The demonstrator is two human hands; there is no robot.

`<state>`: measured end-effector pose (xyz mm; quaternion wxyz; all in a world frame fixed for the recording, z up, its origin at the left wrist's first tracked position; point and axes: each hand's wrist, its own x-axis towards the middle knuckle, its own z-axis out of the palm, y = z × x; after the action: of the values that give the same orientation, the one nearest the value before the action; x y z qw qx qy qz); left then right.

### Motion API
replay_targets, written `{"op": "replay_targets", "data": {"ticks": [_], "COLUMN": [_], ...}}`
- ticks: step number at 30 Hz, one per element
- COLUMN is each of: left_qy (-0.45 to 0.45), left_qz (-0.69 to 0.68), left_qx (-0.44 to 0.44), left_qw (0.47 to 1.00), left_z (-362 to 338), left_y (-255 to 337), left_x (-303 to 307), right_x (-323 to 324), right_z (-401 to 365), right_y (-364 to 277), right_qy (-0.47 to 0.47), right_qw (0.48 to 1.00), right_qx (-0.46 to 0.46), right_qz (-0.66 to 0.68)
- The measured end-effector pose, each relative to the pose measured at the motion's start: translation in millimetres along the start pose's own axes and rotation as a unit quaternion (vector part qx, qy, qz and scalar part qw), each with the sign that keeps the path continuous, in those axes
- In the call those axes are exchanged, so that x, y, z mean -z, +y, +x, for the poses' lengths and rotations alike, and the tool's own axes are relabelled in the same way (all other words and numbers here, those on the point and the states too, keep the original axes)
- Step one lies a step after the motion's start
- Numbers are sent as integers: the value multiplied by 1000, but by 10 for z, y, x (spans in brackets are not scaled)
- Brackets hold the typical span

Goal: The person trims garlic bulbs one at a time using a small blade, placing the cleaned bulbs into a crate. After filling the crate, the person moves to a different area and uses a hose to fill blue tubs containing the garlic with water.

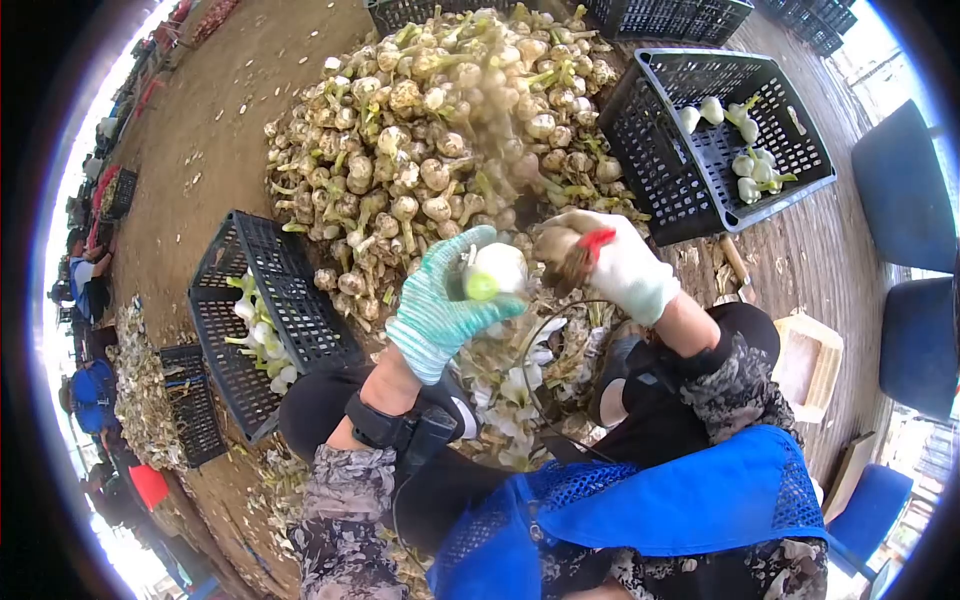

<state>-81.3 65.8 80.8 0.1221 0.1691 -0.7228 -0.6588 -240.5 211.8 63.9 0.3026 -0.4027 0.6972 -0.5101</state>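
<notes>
The bulb (507,266) is white, smooth and round; its pale-green stub faces the camera and slightly down-left, the long axis foreshortened. It sits in the left hand (437,309), fingers and thumb curled about it. Just beside, the right hand (628,266) is closed on a red item (596,243), its fingertips blurred. Peelings (515,395) lie below, the pile (375,150) ahead; a left crate (310,300) and right crate (668,150) edge the space between.

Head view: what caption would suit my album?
Gloved left hand holding a white bulb, right hand close by, before a garlic heap flanked by crates.
</notes>
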Motion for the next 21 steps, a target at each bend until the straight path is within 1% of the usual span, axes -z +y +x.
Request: {"op": "replay_targets", "data": {"ticks": [1,2,4,5,6,7,8,9,10,12,13,14,16,18,19,20,21], "left_qy": [18,7,-17,-53,-52,-53,-55,-34,-10,28,41,30,9,-27,-48,-54,-64], "left_qz": [-25,-33,-47,-54,-94,-132,-170,-165,-160,-146,-144,-144,-147,-198,-222,-229,-242], "left_qx": [-10,7,35,95,104,112,119,122,126,133,134,140,154,138,129,124,102], "left_qw": [999,999,998,993,989,983,977,978,979,980,980,979,977,970,965,964,963], "left_z": [7,1,19,0,-11,-9,5,7,1,26,37,40,36,-3,-10,6,43], "left_y": [-89,-130,-94,-5,3,14,21,23,26,40,-12,-11,-1,52,78,-12,-95], "left_x": [-38,-47,-61,-27,-26,-16,-4,-4,-16,-25,-26,-20,-13,-31,-27,-18,-2], "right_x": [-49,-144,-172,-119,-47,-17,37,28,11,-84,-188,-208,-223,-102,-40,43,20], "right_z": [-43,-89,-121,-98,-53,0,13,0,-27,-31,-22,-135,-148,-35,38,25,13], "right_y": [-136,-246,-229,-145,-14,99,172,122,27,-211,-183,-233,-259,-7,237,247,239], "right_qy": [8,18,19,38,57,75,60,30,-3,-34,-7,23,30,68,81,13,-37], "right_qw": [996,985,978,981,983,986,995,982,944,968,998,991,976,992,995,954,910], "right_qx": [47,22,59,68,77,-12,-83,-110,-136,-185,-55,-32,36,38,-17,-150,-126], "right_qz": [-71,-169,-197,-176,-156,-148,2,154,302,167,-29,-130,-212,-97,-55,258,394]}}
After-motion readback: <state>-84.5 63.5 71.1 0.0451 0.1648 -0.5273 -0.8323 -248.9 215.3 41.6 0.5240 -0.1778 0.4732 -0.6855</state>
